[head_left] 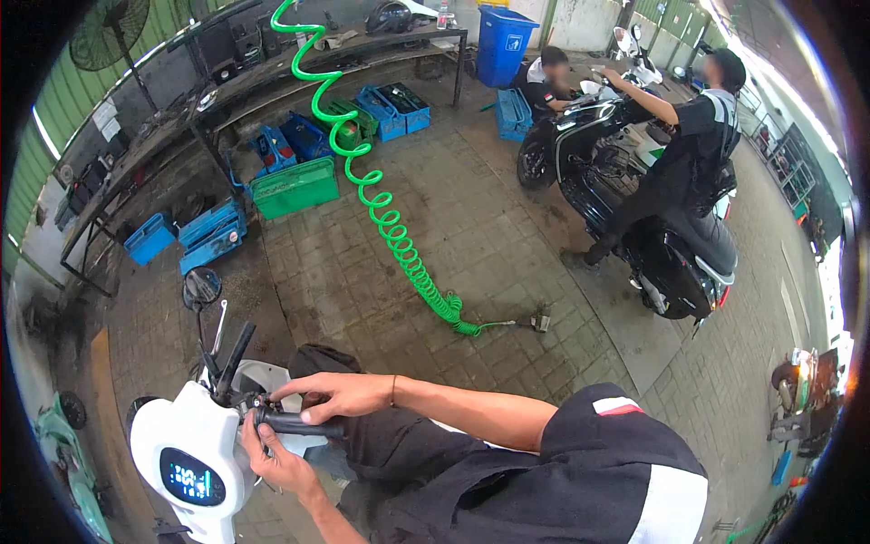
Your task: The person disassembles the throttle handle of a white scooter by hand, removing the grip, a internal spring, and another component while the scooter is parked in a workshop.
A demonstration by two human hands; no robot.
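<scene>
A white scooter (195,426) with a lit display (192,478) stands at the lower left. Its black handlebar grip (304,423) points toward my body. From below, my left hand (279,461) closes its thumb and fingers around the inner end of the grip, by the black switch housing. My right hand (349,396), with a thin band at the wrist, lies over the same grip. The right thumb presses on the rubber while the fingers stretch to the housing and lever side, partly hidden. A mirror (201,287) and an upright black lever (237,355) rise beyond the housing.
A coiled green hose (399,240) hangs down to the paved floor, ending at a small metal piece (541,323). Blue and green toolboxes (294,189) line a long workbench (263,74). Two people work at a black scooter (625,186) at right; a blue bin (504,45) stands behind.
</scene>
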